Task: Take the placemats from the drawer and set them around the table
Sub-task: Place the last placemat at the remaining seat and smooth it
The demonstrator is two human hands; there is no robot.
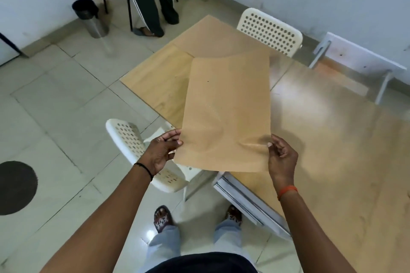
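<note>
A person stands at the corner of a wooden bench (332,139) and holds a tan placemat (226,113) out in front of the body with both hands. The left hand (162,153) pinches the near left corner of the placemat, thumb on top and fingers curled beneath. The right hand (280,157) pinches the near right edge in the same way, thumb pressing the top face, where the sheet wrinkles a little. The placemat stretches away from the hands, tilted, its far end over the bench; whether that end touches the surface cannot be told. A second placemat (213,35) lies flat at the far corner of the bench, partly hidden by the held one.

A white perforated chair (142,150) stands just left of the near bench corner, below the left hand. Another white chair (270,31) stands at the far side of the bench. On the tiled floor (66,99) a steel bin with a black liner (91,17) stands near the wall, and another person's legs (153,2) show beside it.
</note>
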